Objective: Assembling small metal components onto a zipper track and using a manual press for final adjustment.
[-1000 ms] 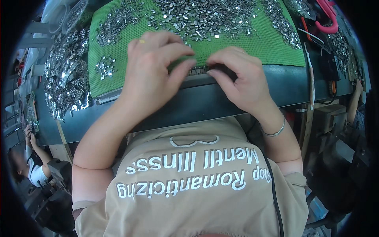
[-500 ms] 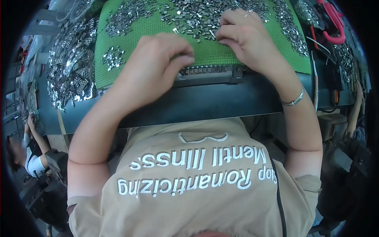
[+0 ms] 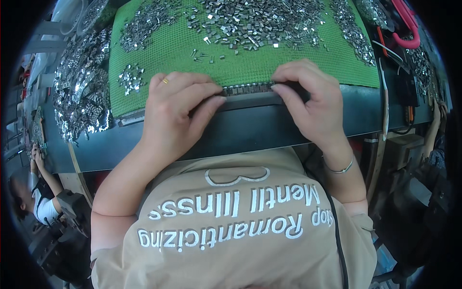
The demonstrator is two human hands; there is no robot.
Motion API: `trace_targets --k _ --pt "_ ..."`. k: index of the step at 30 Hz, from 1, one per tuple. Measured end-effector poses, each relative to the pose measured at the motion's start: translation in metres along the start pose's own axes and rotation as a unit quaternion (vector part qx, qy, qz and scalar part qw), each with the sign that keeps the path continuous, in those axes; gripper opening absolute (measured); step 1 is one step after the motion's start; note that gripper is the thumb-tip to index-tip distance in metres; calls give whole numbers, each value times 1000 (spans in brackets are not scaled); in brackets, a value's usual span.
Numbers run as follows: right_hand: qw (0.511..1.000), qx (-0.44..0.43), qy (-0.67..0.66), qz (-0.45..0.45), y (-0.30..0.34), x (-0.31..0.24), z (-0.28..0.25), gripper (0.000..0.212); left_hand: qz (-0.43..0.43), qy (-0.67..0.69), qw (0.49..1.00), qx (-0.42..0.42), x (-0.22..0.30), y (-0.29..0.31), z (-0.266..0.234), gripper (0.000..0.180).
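A row of small metal links (image 3: 248, 89) lies along a dark bar (image 3: 251, 100) at the near edge of a green textured mat (image 3: 166, 65). My left hand (image 3: 175, 108) closes on the row's left end, thumb in front and fingers behind. At the right end my right hand (image 3: 313, 101) pinches the row between thumb and forefinger. My fingers cover both ends of it. Beyond my hands, many loose metal links (image 3: 255, 26) are spread over the mat, with a few stray pieces (image 3: 202, 57) nearer. A small cluster of links (image 3: 131, 79) sits at the mat's left.
Heaped shiny metal strips (image 3: 84, 91) cover the table left of the mat. To the right are a pink-handled tool (image 3: 406, 29), a white stick (image 3: 384, 98), a black box (image 3: 408, 89) and more metal pieces (image 3: 421, 67). Other people's hands (image 3: 37, 153) work at both sides.
My right hand has come down from the loose links to the row's right end. My left hand has moved left and lowered onto the row's left end. Several stray pieces now show on the mat.
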State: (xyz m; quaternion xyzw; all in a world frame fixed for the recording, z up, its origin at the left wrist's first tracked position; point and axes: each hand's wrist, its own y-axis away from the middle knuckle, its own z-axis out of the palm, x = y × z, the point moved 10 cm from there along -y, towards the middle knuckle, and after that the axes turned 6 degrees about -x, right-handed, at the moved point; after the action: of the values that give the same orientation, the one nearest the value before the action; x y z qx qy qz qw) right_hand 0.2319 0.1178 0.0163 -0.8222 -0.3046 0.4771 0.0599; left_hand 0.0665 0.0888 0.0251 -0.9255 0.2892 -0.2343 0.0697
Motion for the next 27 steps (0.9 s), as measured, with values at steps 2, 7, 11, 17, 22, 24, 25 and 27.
trace_targets --k 2,7,11,17,22,24,25,27 --pt "1000 0 25 -16 1 -3 2 13 -23 15 1000 -7 -5 -1 0 14" --pt "999 4 -32 -15 4 4 0 11 -69 90 993 14 -12 -1 -2 9" --pt "1000 6 -10 18 -1 7 2 6 -96 90 991 -14 -15 -5 -2 11" --pt "1000 -13 24 -10 1 1 2 5 -7 -13 999 -37 7 -16 1 11" --pt "997 -22 59 -40 7 -8 5 8 -115 162 979 -52 -16 -20 8 12" --pt "980 -44 172 -92 11 -22 10 13 -102 165 979 -63 -15 -19 8 12" --pt "979 -43 176 -91 12 -22 9 13 -89 166 979 -73 -13 -19 10 13" --pt "962 -45 239 -128 18 -28 13 18 -100 172 977 -71 -17 -20 12 12"
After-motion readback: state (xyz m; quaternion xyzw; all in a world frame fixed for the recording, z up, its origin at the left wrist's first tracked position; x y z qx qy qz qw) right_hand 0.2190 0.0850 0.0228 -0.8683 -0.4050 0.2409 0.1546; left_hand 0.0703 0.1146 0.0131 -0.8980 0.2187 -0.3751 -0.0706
